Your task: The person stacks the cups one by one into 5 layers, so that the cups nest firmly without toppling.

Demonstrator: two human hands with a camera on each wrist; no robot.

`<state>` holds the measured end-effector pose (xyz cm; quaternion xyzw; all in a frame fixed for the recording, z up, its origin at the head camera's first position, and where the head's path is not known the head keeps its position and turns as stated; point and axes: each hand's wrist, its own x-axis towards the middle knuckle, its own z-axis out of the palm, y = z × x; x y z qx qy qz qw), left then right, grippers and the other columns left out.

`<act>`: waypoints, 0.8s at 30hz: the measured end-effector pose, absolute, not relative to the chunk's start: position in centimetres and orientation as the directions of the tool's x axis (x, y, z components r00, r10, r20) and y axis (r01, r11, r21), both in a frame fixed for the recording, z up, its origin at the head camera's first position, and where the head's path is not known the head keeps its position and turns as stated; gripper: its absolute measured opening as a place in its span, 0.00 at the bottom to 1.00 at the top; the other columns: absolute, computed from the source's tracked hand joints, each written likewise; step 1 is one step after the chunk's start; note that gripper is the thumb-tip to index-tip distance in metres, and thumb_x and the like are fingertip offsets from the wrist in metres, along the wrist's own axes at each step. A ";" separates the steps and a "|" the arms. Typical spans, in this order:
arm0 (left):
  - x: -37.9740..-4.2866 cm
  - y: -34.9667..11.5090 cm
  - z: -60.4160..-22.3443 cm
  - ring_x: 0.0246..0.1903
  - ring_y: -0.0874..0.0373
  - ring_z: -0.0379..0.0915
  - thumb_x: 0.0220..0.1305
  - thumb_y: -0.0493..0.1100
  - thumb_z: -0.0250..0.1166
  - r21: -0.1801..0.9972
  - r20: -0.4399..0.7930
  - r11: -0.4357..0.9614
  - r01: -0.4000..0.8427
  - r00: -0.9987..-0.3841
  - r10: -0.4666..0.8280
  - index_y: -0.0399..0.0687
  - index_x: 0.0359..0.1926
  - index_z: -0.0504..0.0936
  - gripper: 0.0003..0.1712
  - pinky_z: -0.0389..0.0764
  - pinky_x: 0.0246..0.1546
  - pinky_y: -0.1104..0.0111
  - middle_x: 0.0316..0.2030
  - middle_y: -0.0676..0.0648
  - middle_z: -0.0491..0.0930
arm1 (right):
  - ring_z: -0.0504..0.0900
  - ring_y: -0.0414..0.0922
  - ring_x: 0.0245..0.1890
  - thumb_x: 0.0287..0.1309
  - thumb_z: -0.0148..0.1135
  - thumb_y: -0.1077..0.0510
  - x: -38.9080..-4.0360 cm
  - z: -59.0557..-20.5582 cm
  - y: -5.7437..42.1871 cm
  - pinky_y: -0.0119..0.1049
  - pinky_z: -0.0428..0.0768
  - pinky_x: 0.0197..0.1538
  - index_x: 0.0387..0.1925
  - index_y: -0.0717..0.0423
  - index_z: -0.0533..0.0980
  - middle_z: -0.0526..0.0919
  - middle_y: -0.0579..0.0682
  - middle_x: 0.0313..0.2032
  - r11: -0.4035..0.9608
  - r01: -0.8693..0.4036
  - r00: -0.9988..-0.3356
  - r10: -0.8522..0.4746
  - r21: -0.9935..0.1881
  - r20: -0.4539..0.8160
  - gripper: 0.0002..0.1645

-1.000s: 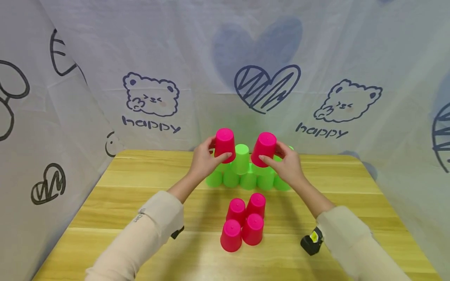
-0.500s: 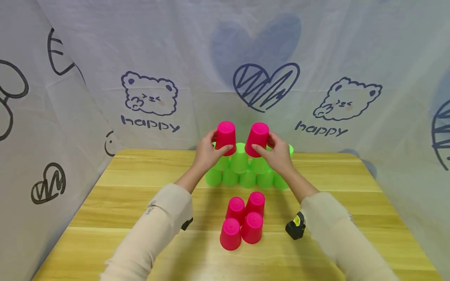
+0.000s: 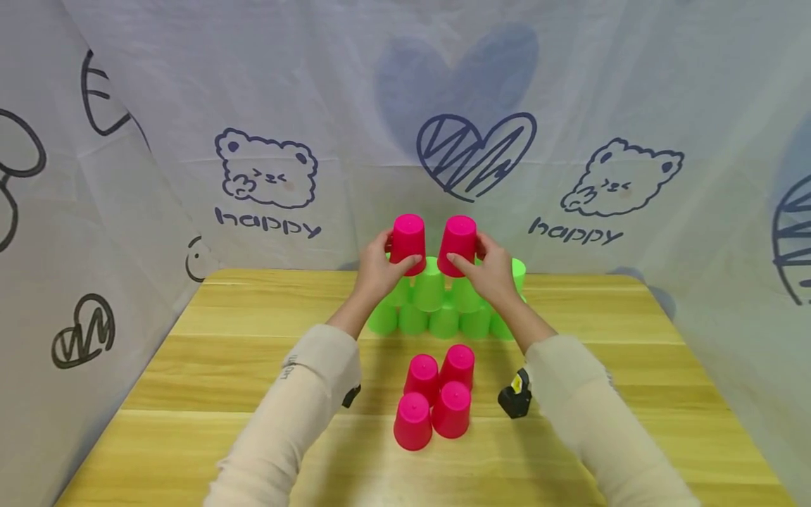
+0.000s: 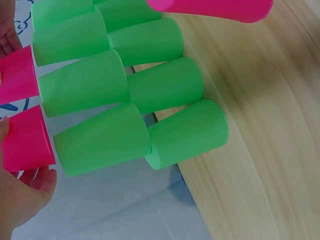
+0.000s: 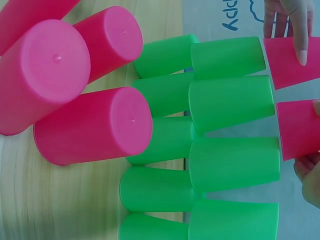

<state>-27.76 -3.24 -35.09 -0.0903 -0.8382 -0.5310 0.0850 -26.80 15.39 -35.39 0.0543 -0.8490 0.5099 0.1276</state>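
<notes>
Both hands hold upside-down pink plastic cups side by side, with a narrow gap between the cups. My left hand (image 3: 379, 271) grips the left pink cup (image 3: 408, 236), thumb across its front. In my right hand (image 3: 495, 271) is the right pink cup (image 3: 460, 236), held the same way. Behind and below them stand green cups (image 3: 429, 285), upside down in two rows, one on top of the other. The wrist views put the rims of the held cups (image 4: 27, 137) (image 5: 297, 130) right at the tops of the upper green cups (image 4: 82, 82) (image 5: 232, 162).
Several pink cups (image 3: 451, 410) stand upside down in a cluster on the wooden table (image 3: 228, 366), nearer the body than the green rows. A white printed cloth (image 3: 374, 190) hangs behind the table. A small black device (image 3: 515, 400) shows beside the right sleeve.
The right hand has moved left and away from the body with its cup, closing the gap between the two pink cups. The left hand has shifted slightly farther out. The green cups still stand.
</notes>
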 end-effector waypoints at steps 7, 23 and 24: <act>-27.9 -2.9 -35.1 0.52 0.46 0.72 0.57 0.41 0.66 0.881 0.218 0.420 0.218 -0.975 0.049 0.37 0.60 0.66 0.32 0.78 0.51 0.58 0.52 0.38 0.75 | 0.75 0.56 0.53 0.55 0.64 0.57 -26.9 -35.4 15.4 0.50 0.73 0.59 0.57 0.64 0.68 0.77 0.63 0.52 0.479 -0.208 -0.963 0.052 -0.853 0.264 0.29; -28.5 -2.8 -35.4 0.51 0.45 0.72 0.57 0.41 0.66 0.885 0.209 0.417 0.206 -0.977 0.040 0.36 0.60 0.66 0.32 0.78 0.51 0.58 0.52 0.37 0.75 | 0.75 0.56 0.54 0.55 0.64 0.59 -27.3 -35.7 15.1 0.50 0.72 0.60 0.58 0.66 0.66 0.76 0.64 0.53 0.459 -0.209 -0.962 0.063 -0.863 0.266 0.31; -28.5 -2.8 -35.4 0.51 0.45 0.72 0.57 0.41 0.66 0.886 0.209 0.415 0.207 -0.977 0.040 0.36 0.60 0.66 0.32 0.78 0.52 0.58 0.52 0.37 0.75 | 0.74 0.56 0.54 0.55 0.64 0.59 -27.3 -35.7 15.1 0.50 0.72 0.60 0.59 0.65 0.66 0.76 0.64 0.53 0.463 -0.206 -0.962 0.064 -0.862 0.264 0.31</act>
